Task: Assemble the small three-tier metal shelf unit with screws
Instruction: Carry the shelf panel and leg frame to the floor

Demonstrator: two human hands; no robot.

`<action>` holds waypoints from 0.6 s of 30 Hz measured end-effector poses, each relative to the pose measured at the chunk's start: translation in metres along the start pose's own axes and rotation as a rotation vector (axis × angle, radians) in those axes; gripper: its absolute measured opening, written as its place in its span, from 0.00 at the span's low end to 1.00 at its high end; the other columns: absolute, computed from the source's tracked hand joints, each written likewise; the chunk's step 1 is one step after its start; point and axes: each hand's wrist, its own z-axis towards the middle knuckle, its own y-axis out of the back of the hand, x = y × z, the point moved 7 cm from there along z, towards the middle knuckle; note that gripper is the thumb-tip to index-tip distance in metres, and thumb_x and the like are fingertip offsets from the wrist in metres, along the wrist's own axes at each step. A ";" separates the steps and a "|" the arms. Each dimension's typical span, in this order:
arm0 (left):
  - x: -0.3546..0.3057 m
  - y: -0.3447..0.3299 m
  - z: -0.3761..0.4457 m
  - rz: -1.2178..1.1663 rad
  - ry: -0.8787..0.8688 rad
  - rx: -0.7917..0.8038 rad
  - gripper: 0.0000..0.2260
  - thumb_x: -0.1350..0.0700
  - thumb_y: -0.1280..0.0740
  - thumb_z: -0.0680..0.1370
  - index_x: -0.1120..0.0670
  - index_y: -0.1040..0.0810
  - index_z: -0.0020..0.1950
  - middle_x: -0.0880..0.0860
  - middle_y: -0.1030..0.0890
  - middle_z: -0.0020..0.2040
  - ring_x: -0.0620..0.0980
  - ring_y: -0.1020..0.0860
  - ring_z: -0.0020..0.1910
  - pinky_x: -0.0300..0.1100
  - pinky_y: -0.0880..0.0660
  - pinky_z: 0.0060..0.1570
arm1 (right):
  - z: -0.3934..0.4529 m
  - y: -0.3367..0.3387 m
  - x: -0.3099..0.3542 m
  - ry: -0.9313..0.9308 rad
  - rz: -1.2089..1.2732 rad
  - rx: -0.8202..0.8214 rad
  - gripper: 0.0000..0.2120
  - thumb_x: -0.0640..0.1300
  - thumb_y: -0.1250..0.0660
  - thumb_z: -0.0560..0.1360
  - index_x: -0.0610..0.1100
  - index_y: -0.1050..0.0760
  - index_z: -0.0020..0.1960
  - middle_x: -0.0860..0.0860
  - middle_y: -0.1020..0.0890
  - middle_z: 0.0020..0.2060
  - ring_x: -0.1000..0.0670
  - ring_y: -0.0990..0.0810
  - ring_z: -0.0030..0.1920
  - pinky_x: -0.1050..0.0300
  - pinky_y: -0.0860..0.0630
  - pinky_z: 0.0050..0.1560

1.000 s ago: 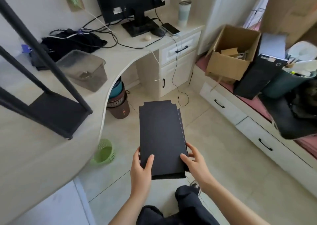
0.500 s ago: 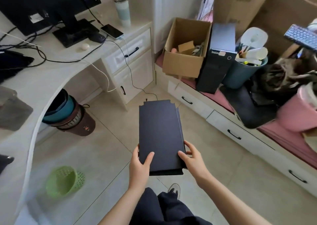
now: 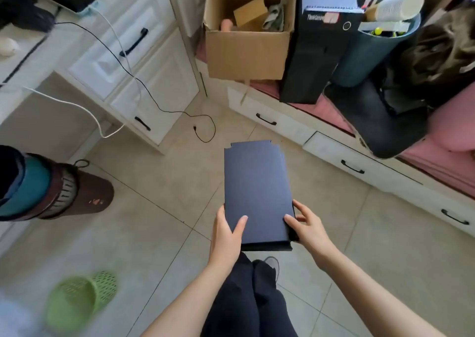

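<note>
While it is held out over the tiled floor (image 3: 159, 182), the black shelf panel (image 3: 257, 192) lies flat and lengthwise away from the person, its far corners notched. A second dark panel edge shows under its near end, so it may be a stack — I cannot tell how many. At the near left corner, the left hand (image 3: 227, 236) grips it, thumb on top. The right hand (image 3: 309, 228) grips the near right corner, thumb on top and fingers curled along the side edge. Below are the person's dark trousers (image 3: 246, 300). Farther off, a cardboard box (image 3: 246, 43) and a black computer tower (image 3: 313, 53) sit on a pink-cushioned seat with drawers (image 3: 354, 167); a green basket (image 3: 79, 300) lies on the floor at left.
</note>
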 end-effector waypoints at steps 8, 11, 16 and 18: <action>0.089 -0.064 0.115 -0.011 0.089 0.027 0.19 0.50 0.36 0.83 0.46 0.37 0.72 0.41 0.27 0.65 0.33 0.26 0.60 0.27 0.29 0.52 | 0.135 0.004 -0.073 -0.048 0.044 0.006 0.25 0.41 0.34 0.80 0.53 0.33 0.74 0.48 0.19 0.46 0.59 0.18 0.34 0.67 0.23 0.34; 0.137 -0.093 0.162 0.009 0.108 0.017 0.18 0.50 0.37 0.83 0.46 0.37 0.71 0.39 0.27 0.63 0.28 0.27 0.58 0.24 0.30 0.50 | 0.199 0.002 -0.112 -0.049 0.020 0.016 0.25 0.42 0.33 0.80 0.54 0.33 0.74 0.47 0.20 0.49 0.60 0.18 0.34 0.68 0.25 0.33; 0.214 -0.133 0.236 0.022 0.115 0.007 0.21 0.50 0.37 0.83 0.49 0.39 0.74 0.45 0.28 0.69 0.42 0.27 0.64 0.28 0.30 0.54 | 0.298 -0.008 -0.179 -0.063 -0.013 0.037 0.25 0.42 0.34 0.80 0.54 0.34 0.75 0.49 0.22 0.49 0.61 0.18 0.36 0.67 0.24 0.35; 0.241 -0.143 0.262 0.032 0.111 0.012 0.23 0.50 0.36 0.83 0.50 0.40 0.75 0.46 0.29 0.69 0.43 0.27 0.65 0.26 0.29 0.52 | 0.330 -0.014 -0.205 -0.071 -0.019 0.042 0.25 0.42 0.34 0.80 0.54 0.34 0.75 0.50 0.22 0.49 0.61 0.18 0.36 0.67 0.23 0.36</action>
